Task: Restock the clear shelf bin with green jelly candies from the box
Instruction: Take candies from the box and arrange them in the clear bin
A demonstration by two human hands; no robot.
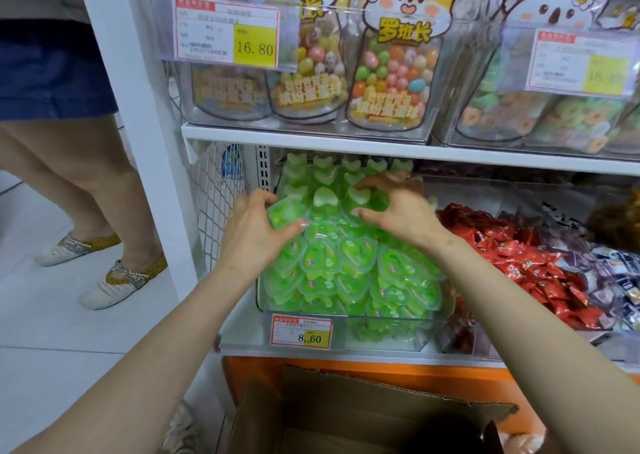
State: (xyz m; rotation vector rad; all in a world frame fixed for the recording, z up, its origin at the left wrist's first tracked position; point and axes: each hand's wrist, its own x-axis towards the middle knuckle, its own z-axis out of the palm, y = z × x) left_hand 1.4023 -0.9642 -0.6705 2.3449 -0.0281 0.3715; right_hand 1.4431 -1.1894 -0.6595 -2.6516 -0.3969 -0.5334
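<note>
White shelving [239, 329] carries the clear bin [259, 297], heaped with green jelly candies [332, 263]; the box [346, 401] sits below. Left hand [256, 228] and right hand [398, 207] each curl round candies atop the pile (nearly full, I'd say). Best press them flat, rearward, so none slide out.

The box [346, 405] is cut off by the bottom edge, and a dark blur lies over its inside, so what it holds cannot be told. The left hand [252, 235] and right hand [398, 207] cover the jellies [332, 256] under their palms, and the back rows sink into shade. The small print on the tag [301, 330] of the bin [381, 319] is too fine to read, glare sits on the middle of its price, a bystander [52, 72] is cut off at the top and left edges with only skirt and legs showing, and the price on the right tag [581, 62] is blurred past 16.
</note>
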